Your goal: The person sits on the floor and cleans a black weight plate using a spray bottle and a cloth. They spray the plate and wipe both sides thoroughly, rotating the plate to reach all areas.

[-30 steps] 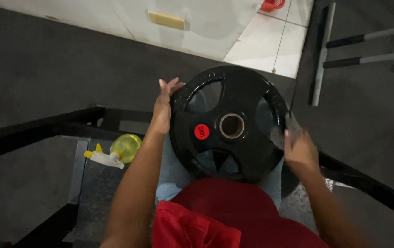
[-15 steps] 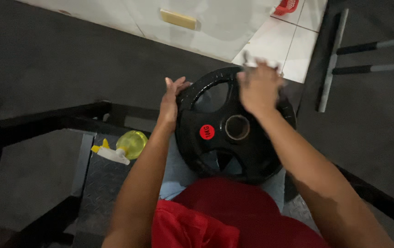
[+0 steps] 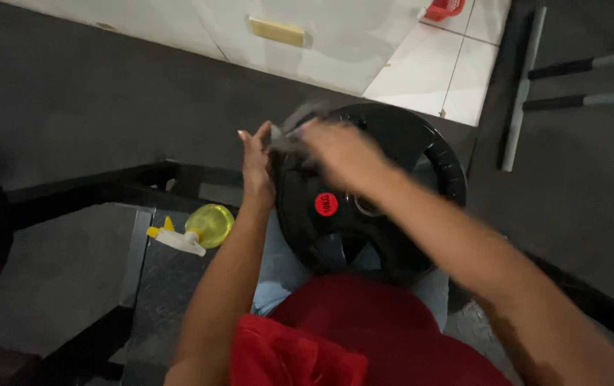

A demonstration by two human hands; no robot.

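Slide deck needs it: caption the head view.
Left hand steadies a black weight plate; blurred right hand crosses its top edge.

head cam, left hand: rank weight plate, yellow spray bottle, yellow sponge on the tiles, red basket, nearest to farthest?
From the left hand:
1. Black weight plate, touching, at the hand's right.
2. Yellow spray bottle, lower left, on the dark metal step.
3. Yellow sponge, up on the white tiles.
4. Red basket, top edge, far right.
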